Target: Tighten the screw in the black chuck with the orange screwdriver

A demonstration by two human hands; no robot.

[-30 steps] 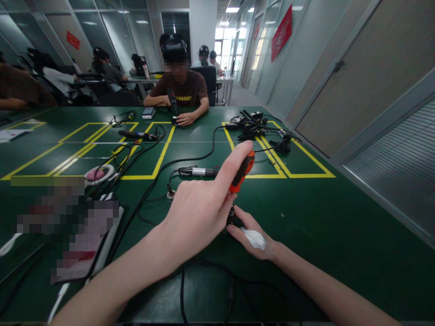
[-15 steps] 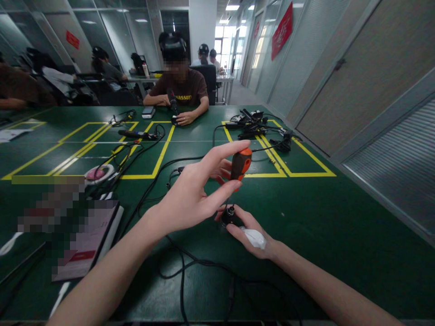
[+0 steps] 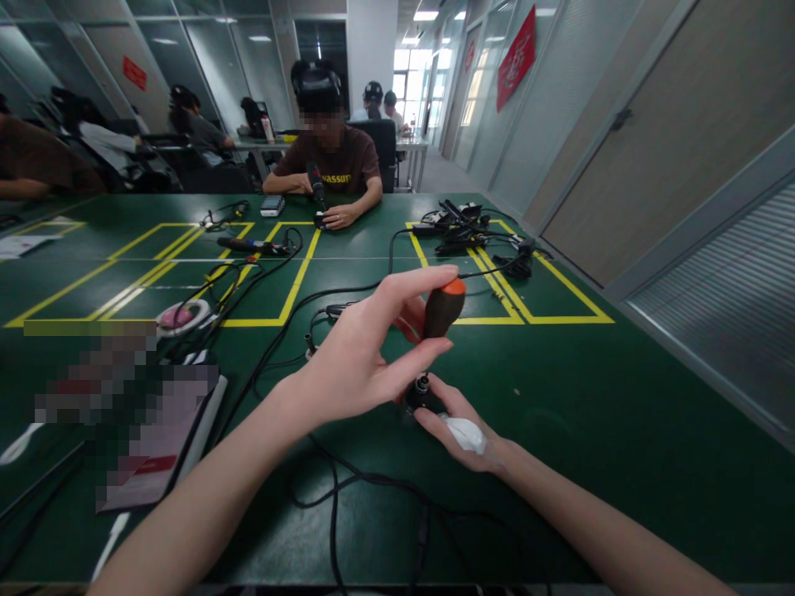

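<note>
My left hand (image 3: 366, 352) is closed around the handle of a short screwdriver (image 3: 443, 310), dark with an orange end. The forefinger lies on top of the handle and the thumb is at its lower side. The screwdriver stands nearly upright, its shaft running down behind the thumb. Below it, my right hand (image 3: 463, 426) grips a small round black part (image 3: 417, 399) with a metal threaded post at its middle, low over the table. A white patch (image 3: 467, 434) covers the base of my right thumb. Whether the screwdriver's tip touches the post is hard to make out.
Black cables (image 3: 335, 497) cross the green table (image 3: 590, 414). A cable pile (image 3: 456, 225) lies at the far right, a tape roll (image 3: 183, 318) and a notebook (image 3: 161, 447) at the left. Opposite, a co-worker (image 3: 335, 161) holds a power tool over a small part.
The screwdriver's handle has turned in my left fingers and tilted slightly, its orange side now facing away. My left hand has shifted a little right and down. My right hand stays in place.
</note>
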